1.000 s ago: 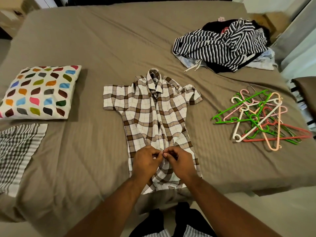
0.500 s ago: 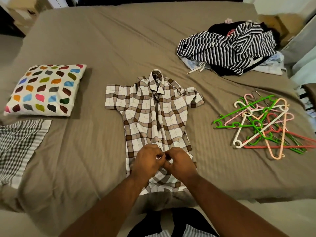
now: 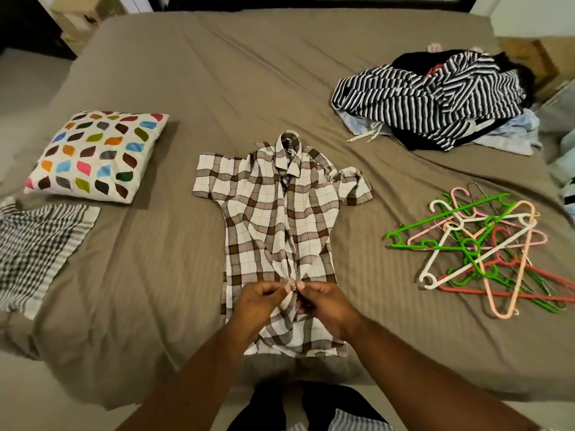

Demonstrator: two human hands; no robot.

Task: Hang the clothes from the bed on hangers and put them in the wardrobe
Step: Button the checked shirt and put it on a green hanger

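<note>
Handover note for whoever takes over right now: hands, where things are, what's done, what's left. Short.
Hands: the left hand pinches one front edge of the plaid shirt at a button near the hem. The right hand pinches the opposite edge there. Buttoning or unbuttoning: cannot tell.
Things: the shirt lies flat mid-bed, collar away from the person. The hangers are piled to its right, and the heap of clothes is far right, a striped one on top. The wardrobe is not in view.
Done: nothing is on a hanger.
Left: hang this shirt, then the heap, and move it all to the wardrobe.
</note>
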